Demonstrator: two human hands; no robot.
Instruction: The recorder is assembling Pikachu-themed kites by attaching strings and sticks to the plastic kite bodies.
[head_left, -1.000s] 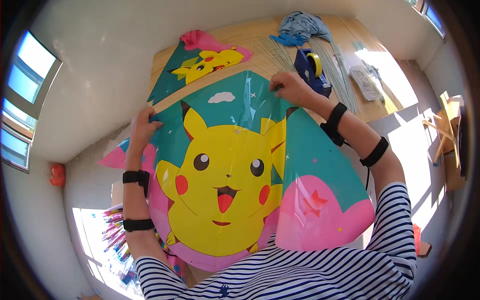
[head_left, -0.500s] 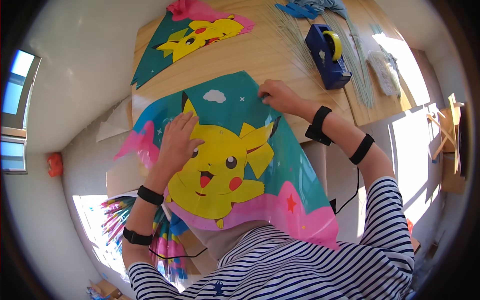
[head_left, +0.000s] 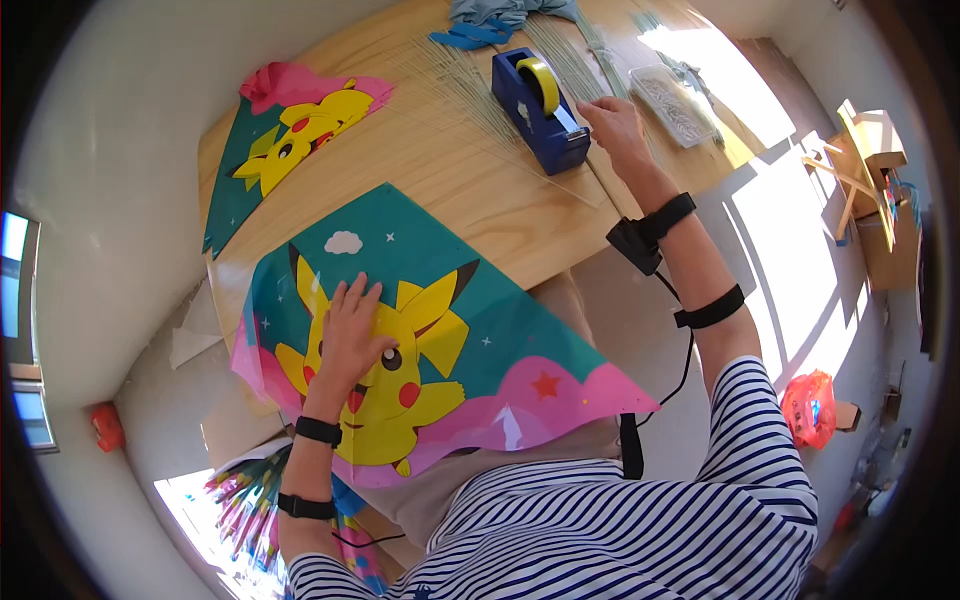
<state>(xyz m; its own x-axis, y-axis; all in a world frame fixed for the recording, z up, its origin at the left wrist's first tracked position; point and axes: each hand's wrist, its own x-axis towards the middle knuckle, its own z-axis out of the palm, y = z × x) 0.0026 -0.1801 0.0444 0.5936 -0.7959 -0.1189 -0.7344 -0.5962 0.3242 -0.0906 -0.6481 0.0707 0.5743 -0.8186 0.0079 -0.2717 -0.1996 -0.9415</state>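
A thin plastic kite sheet (head_left: 440, 250), teal and pink with a yellow cartoon character, spreads over the table's near edge and my lap. My left hand (head_left: 348, 345) lies flat on it, fingers stretched over the character. Away from the sheet, my right hand (head_left: 618, 130) is just right of a blue tape dispenser (head_left: 535, 115) holding a yellow-rimmed roll of tape (head_left: 540, 85). Its thumb and fingertips are drawn together beside the dispenser's front part. Whatever they pinch, if anything, is too small to make out.
Another such sheet (head_left: 235, 190) lies folded at the table's far left. Thin pale sticks (head_left: 470, 95), a clear plastic box (head_left: 672, 105) of small pale pieces and blue-grey cloth (head_left: 510, 12) are at the back. Bundled colourful sheets (head_left: 250, 510) stand low on the left.
My right hand has let go of the sheet's far right edge and moved out to the tape dispenser. My left hand stays on the sheet. The view has shifted to the right.
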